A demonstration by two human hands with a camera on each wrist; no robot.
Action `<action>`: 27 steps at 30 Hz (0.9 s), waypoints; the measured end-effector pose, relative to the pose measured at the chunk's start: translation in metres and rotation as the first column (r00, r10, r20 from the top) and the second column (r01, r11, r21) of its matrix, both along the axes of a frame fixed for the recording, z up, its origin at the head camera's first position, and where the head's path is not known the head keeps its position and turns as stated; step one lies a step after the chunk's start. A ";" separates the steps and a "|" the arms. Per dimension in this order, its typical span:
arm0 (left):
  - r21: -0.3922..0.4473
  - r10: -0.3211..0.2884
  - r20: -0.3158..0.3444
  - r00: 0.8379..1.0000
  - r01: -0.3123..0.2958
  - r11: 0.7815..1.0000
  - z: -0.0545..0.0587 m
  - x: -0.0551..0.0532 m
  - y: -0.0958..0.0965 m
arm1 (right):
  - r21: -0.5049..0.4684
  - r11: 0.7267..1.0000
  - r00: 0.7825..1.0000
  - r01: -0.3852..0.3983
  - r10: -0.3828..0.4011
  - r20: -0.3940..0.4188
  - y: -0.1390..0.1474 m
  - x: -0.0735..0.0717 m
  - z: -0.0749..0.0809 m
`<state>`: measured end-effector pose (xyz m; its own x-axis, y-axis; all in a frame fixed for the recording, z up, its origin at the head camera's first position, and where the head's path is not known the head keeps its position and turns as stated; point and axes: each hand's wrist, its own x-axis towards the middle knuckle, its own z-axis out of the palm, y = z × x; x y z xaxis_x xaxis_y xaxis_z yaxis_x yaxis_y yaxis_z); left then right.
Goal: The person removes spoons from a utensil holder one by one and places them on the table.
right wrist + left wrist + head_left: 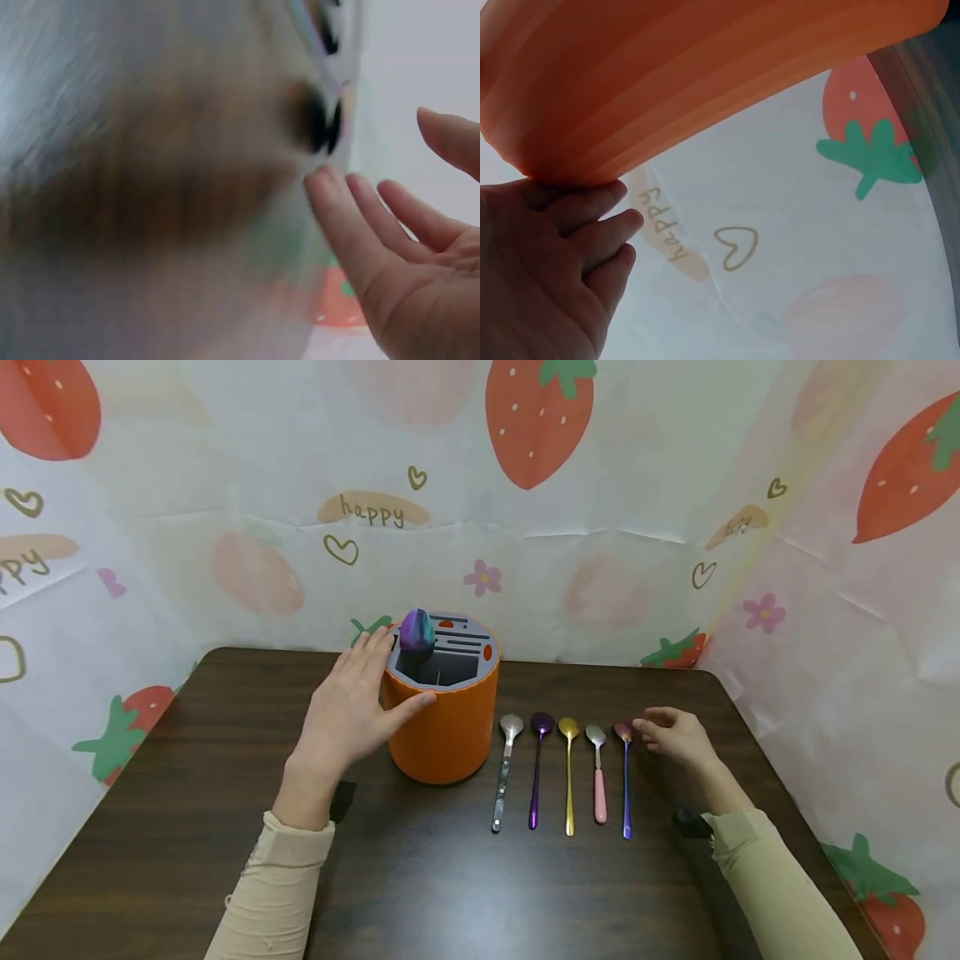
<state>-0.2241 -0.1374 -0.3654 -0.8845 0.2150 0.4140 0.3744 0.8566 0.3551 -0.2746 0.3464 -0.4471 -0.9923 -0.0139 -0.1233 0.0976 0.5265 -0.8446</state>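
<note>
My left hand (347, 706) rests against the left side of an orange cylindrical utensil holder (444, 739), fingers straight along its rim and thumb across the front. In the left wrist view, its fingers touch the holder's orange wall (705, 82). A purple-and-teal rounded object (417, 632) sticks up from the holder's grey slotted top. To the right, my right hand (677, 737) hovers beside the reddish bowl of a spoon with a blue-purple handle (626, 785). The right wrist view shows that hand (405, 255) with thumb and fingers apart, nothing between them.
Left of that spoon lie a pink-handled spoon (599, 793), a gold spoon (569, 777), a purple spoon (536, 777) and a silver spoon with a patterned handle (502, 785), bowls facing away. The dark wooden table (450, 893) meets a strawberry-print cloth (637, 468) behind.
</note>
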 end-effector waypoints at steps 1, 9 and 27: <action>-0.004 0.001 0.002 1.000 -0.001 1.000 0.000 0.000 0.000 | 0.027 1.000 1.000 -0.003 0.003 -0.020 -0.002 0.001 0.004; -0.023 0.004 0.016 1.000 -0.004 1.000 0.001 -0.001 0.000 | 0.055 0.998 0.969 -0.014 0.027 -0.245 -0.034 0.006 0.042; -0.039 0.008 0.031 0.999 -0.007 0.999 0.004 0.001 -0.001 | -0.254 0.917 0.810 -0.307 0.112 -0.575 -0.153 0.009 0.116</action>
